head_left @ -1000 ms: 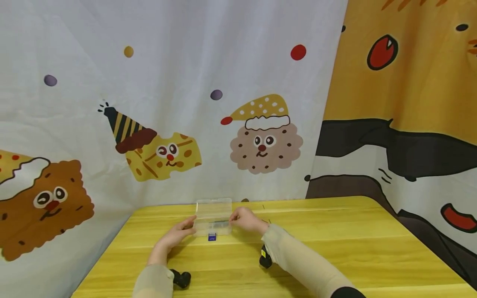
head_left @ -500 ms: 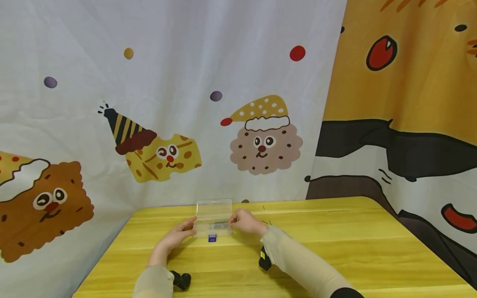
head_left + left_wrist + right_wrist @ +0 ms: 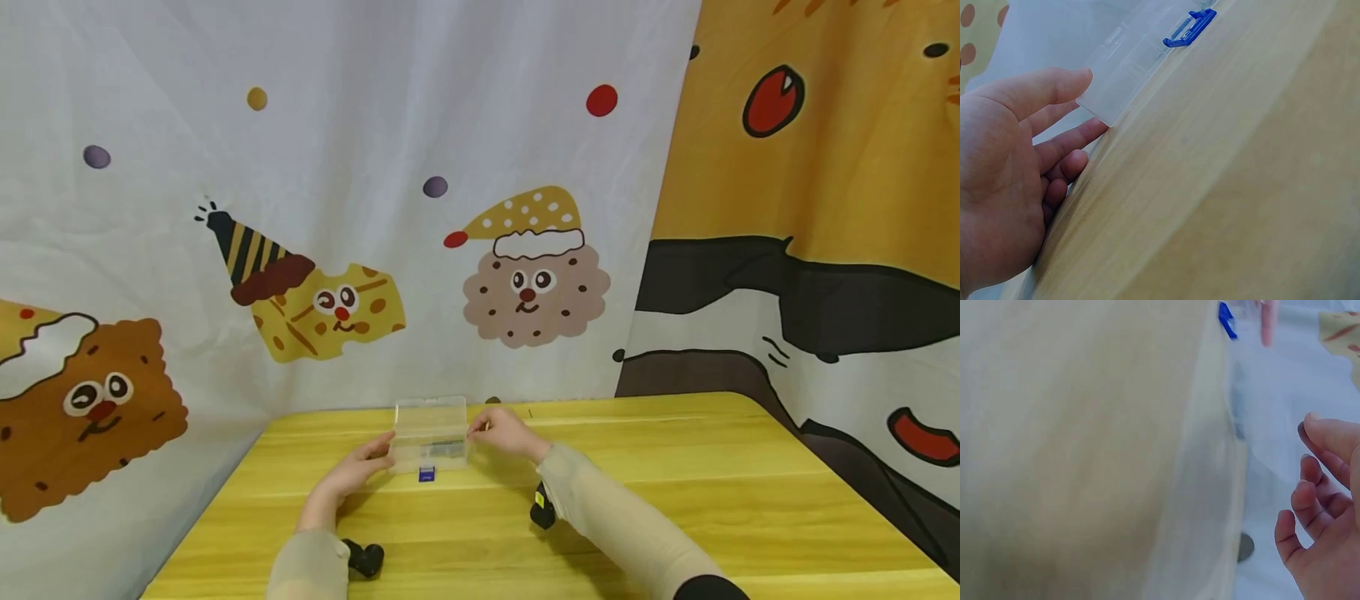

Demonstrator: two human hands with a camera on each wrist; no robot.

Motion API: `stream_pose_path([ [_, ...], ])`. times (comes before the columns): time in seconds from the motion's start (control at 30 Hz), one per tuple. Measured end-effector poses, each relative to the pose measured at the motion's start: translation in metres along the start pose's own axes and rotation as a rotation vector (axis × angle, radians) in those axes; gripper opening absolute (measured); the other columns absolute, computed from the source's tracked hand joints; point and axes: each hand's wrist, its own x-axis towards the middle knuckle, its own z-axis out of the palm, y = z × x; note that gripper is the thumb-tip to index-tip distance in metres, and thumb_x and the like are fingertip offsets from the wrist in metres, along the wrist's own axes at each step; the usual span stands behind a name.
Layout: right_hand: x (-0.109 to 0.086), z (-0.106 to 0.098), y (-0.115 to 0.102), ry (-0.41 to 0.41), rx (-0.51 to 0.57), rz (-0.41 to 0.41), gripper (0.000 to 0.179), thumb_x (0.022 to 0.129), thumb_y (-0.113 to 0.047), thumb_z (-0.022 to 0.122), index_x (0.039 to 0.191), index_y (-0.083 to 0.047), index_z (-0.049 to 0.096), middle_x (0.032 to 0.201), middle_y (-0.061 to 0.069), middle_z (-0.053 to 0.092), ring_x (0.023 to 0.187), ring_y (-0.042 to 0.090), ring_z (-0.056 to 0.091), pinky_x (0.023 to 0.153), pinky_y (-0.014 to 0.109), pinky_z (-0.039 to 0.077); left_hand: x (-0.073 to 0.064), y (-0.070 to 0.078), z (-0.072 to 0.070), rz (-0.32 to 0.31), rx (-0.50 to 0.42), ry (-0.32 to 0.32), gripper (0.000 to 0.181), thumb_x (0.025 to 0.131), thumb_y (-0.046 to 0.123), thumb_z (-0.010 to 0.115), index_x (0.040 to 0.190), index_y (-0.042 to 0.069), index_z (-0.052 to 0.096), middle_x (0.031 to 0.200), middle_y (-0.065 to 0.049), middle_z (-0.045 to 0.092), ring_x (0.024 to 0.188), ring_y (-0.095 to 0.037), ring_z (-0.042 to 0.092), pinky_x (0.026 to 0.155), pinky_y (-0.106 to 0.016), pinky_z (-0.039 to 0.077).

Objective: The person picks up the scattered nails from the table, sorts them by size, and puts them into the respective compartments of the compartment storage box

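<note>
A clear plastic box (image 3: 405,457) stands near the table's far edge, its see-through lid (image 3: 431,417) raised at the back. Dark, slim contents (image 3: 447,448) lie in its right part, too small to tell apart. A blue latch (image 3: 1191,28) hangs from the front side. My left hand (image 3: 1016,150) grips the box's left end, thumb on one side and fingers on the other. Just off the right end is my right hand (image 3: 504,432), thumb and forefinger close together, other fingers loosely bent. In the right wrist view nothing shows between the fingertips (image 3: 1317,425).
The wooden table (image 3: 465,533) stretches toward me and to the right. A thin dark line (image 3: 529,414) lies on it beyond my right hand. A printed curtain (image 3: 360,167) hangs right behind the table. Black wrist devices (image 3: 365,559) sit at both sleeves.
My right hand has drawn back from the box's right end, a little up and to the right, uncovering the dark contents. My left hand keeps its place on the box.
</note>
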Motion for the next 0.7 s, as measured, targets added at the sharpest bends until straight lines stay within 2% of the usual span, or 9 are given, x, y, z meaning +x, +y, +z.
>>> stream_pose_path([
  [0.33,-0.02,-0.043,0.011,0.049,0.031,0.072,0.013,0.094,-0.012,0.063,0.096,-0.004,0.074,0.097,0.004,0.066,0.066,0.011,0.049,0.061,0.028,0.045,0.0,0.002,-0.001,0.0,0.014,-0.009,0.06,0.096,0.021,0.062,0.149,0.007,0.039,0.146,-0.029,0.039,0.134,-0.044,0.034,0.106,-0.059,0.029],
  [0.53,-0.033,-0.06,0.027,0.084,0.044,0.09,0.014,0.094,-0.011,0.063,0.095,-0.001,0.073,0.1,0.007,0.067,0.078,0.013,0.054,0.069,0.029,0.048,-0.001,0.005,-0.002,0.007,0.02,-0.015,0.06,0.096,0.02,0.061,0.149,0.005,0.037,0.147,-0.029,0.037,0.135,-0.044,0.033,0.106,-0.059,0.029],
  [0.7,-0.043,-0.066,0.043,0.117,0.005,0.108,0.016,0.093,-0.009,0.064,0.095,0.004,0.072,0.098,0.008,0.068,0.081,0.015,0.056,0.071,0.031,0.047,-0.002,0.005,-0.001,0.018,0.024,-0.023,0.06,0.097,0.02,0.061,0.149,0.005,0.036,0.147,-0.029,0.036,0.136,-0.044,0.032,0.107,-0.059,0.028],
])
